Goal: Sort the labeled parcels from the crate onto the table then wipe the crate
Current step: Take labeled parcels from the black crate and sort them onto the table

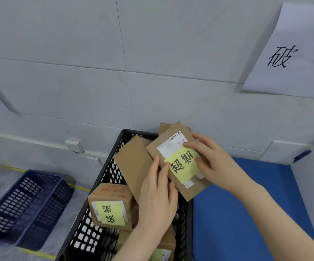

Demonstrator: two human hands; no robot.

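Flat parcel of brown card, with a white shipping label and a yellow note bearing two handwritten characters, is held tilted between both hands over the right rim of the black crate. The right hand grips it: the thumb presses on the label, the forefinger hooks over the far edge, and the other fingers curl onto the note's right side. The left hand lies back-up, its fingers nearly straight and close together, their tips on the parcel's left edge and just touching the note. Just left of those fingertips a long brown box leans inside the crate. Below them, beside the left wrist, a squat box carries its own yellow note. Under the right forearm spreads the blue table. Well left of both hands sits a dark blue basket, and high above the right fingers a paper sign hangs on the wall
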